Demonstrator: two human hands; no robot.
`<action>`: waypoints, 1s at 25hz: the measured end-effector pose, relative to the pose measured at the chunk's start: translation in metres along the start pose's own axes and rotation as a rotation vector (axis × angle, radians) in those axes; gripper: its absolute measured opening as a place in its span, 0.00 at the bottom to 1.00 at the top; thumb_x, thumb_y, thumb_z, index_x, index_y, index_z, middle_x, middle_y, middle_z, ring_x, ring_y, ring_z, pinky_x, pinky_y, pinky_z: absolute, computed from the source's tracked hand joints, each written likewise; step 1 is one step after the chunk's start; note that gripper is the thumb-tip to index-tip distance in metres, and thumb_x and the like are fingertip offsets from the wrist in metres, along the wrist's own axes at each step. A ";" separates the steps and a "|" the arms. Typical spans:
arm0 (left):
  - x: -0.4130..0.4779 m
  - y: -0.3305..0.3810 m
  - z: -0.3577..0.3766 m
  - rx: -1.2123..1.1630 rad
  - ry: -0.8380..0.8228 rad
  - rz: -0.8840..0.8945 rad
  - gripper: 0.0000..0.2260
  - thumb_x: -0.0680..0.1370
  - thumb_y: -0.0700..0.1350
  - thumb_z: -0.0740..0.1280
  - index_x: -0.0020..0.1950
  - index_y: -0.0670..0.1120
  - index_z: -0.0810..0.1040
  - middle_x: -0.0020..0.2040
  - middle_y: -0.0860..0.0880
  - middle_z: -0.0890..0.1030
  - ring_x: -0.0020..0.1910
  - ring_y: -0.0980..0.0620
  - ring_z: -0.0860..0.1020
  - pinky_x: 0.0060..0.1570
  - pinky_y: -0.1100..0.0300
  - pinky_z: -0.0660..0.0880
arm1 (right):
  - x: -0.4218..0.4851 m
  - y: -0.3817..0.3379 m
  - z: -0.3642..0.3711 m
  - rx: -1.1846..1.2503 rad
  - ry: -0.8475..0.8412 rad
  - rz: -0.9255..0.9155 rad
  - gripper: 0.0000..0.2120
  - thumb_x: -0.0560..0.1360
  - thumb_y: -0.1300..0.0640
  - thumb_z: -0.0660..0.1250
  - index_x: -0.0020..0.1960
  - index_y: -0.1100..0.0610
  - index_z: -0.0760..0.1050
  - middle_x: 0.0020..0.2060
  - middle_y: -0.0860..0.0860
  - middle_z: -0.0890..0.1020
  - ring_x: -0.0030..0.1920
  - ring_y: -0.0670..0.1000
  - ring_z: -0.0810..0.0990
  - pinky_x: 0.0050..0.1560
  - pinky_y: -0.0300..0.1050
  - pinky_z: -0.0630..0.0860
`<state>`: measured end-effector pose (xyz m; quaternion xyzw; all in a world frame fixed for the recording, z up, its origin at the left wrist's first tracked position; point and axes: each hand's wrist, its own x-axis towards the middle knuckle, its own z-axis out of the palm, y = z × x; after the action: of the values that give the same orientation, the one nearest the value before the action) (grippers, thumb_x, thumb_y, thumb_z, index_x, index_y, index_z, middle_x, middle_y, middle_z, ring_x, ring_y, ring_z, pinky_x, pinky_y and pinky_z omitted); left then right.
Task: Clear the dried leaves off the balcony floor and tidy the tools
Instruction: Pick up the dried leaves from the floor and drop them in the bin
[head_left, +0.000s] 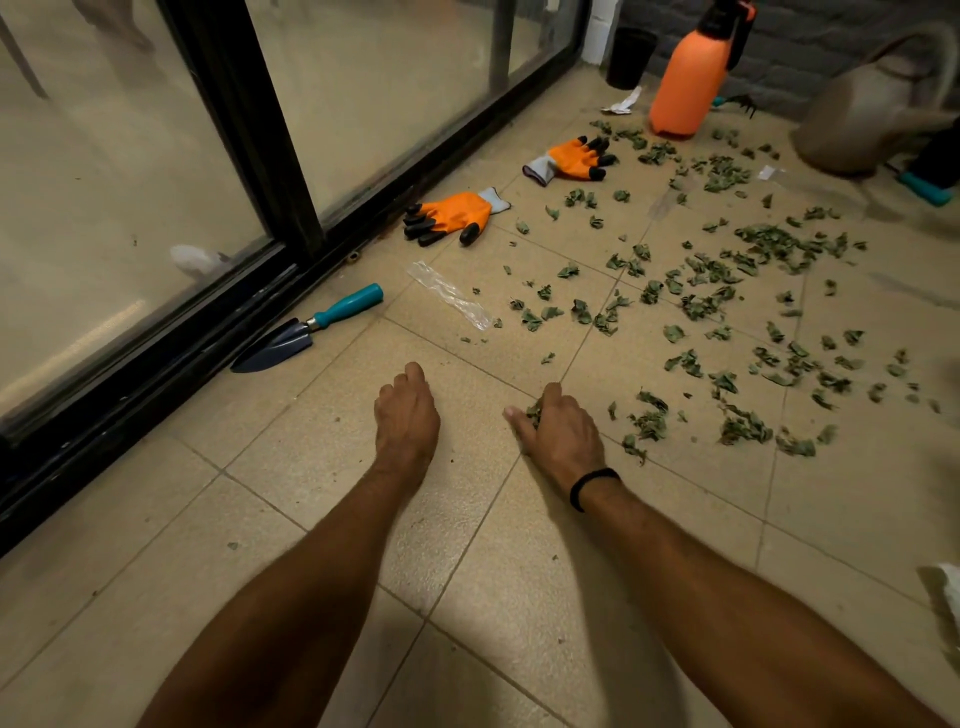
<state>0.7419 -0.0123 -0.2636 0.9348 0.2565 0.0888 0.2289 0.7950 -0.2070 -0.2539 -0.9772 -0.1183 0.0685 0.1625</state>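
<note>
Dried green leaves (727, 291) lie scattered over the beige tiles on the right half of the floor. My right hand (558, 431) is down on the floor with its fingers curled round a small clump of leaves. My left hand (408, 410) hovers beside it, fingers curled, holding nothing. A trowel with a teal handle (306, 327) lies by the black door track. Two orange gloves with black claw tips lie further off, one (454, 217) near the track and one (574, 158) beyond it.
A sliding glass door (260, 171) runs along the left. An orange sprayer bottle (693, 78), a black pot (630, 57) and a small hand rake (737, 104) stand at the back. A clear plastic wrapper (449, 295) lies mid-floor. A tan watering can (878, 111) is at the right.
</note>
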 end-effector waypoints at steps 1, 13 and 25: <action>-0.001 0.005 -0.002 -0.081 -0.018 -0.068 0.08 0.85 0.42 0.53 0.57 0.41 0.70 0.49 0.42 0.78 0.45 0.45 0.74 0.45 0.50 0.73 | 0.002 -0.005 -0.001 0.019 -0.001 -0.003 0.23 0.82 0.40 0.54 0.60 0.59 0.71 0.50 0.56 0.78 0.48 0.57 0.77 0.47 0.50 0.75; -0.042 0.044 0.000 -0.385 -0.139 -0.124 0.15 0.84 0.50 0.52 0.49 0.42 0.73 0.44 0.43 0.79 0.39 0.45 0.75 0.39 0.55 0.67 | 0.008 0.003 -0.064 1.052 -0.078 0.450 0.09 0.77 0.56 0.60 0.39 0.56 0.72 0.31 0.52 0.77 0.27 0.49 0.68 0.26 0.40 0.63; -0.032 0.086 0.039 0.070 -0.106 0.292 0.22 0.83 0.61 0.51 0.66 0.45 0.68 0.47 0.42 0.80 0.44 0.43 0.77 0.46 0.49 0.74 | -0.061 0.034 -0.011 0.159 0.112 0.088 0.12 0.84 0.50 0.51 0.53 0.57 0.68 0.45 0.54 0.76 0.44 0.56 0.75 0.41 0.47 0.69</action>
<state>0.7630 -0.1096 -0.2585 0.9730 0.1085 0.0628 0.1939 0.7452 -0.2574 -0.2492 -0.9678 -0.0603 0.0300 0.2427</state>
